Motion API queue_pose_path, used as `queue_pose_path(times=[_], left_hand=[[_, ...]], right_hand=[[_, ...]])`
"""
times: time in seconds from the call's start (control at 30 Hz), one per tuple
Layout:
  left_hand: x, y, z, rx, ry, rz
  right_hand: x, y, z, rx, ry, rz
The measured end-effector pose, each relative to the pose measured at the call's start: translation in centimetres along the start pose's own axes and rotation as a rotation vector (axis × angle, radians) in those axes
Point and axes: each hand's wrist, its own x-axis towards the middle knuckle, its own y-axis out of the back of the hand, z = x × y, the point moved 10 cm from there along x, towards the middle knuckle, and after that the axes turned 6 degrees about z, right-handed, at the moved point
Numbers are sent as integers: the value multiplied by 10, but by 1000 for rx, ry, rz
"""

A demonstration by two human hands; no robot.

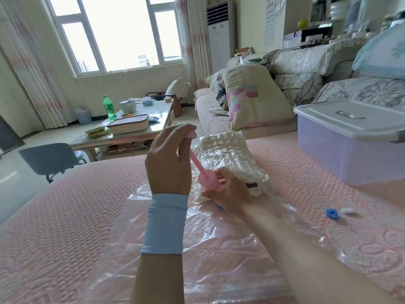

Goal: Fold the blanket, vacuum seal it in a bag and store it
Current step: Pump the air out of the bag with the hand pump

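A clear vacuum bag (166,233) lies flat on the pink bed cover. Inside its far end sits the folded cream blanket (221,150), and the plastic clings to it in wrinkles. A pink hand pump (209,179) stands on the bag in front of the blanket. My left hand (169,159) grips the pump's handle, with the rod drawn out at a slant. My right hand (228,189) holds the pump's round body down on the bag. A blue valve cap (332,213) lies loose on the bed at the right.
A lidded translucent storage box (350,139) stands on the bed at the right. A small white piece (349,211) lies beside the cap. Beyond the bed are a sofa with a floral pillow (252,95), a cluttered coffee table (140,121) and a blue chair (52,159).
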Motion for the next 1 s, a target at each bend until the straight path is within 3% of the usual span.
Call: queue_pose_path(times=[0.07, 0.17, 0.27, 0.37, 0.47, 0.6, 0.67, 0.8, 0.9, 1.0], left_hand=[[-18, -24, -13, 13, 26, -117], [-67, -64, -46, 34, 200, -406], [-78, -70, -52, 60, 252, -492], [-48, -49, -32, 171, 101, -430], [-9, -9, -1, 148, -52, -217], [-1, 6, -9, 51, 0, 8], [-26, -20, -23, 47, 45, -96], [-82, -75, -55, 63, 233, -532], [-60, -61, -39, 203, 98, -508], [-15, -20, -8, 191, -31, -292]], right_hand=[[-1, 0, -4, 4, 4, -16], [0, 0, -7, -28, 42, -31], [0, 3, -5, -8, 37, -26], [0, 2, -4, 12, 27, -29], [2, -1, -1, 28, 16, -31], [2, -4, -1, 15, 18, -33], [2, -3, -2, 5, 20, -18], [2, -4, -2, 8, 4, -17], [1, -1, 0, 32, -7, -11], [1, -1, 2, 69, -29, -30]])
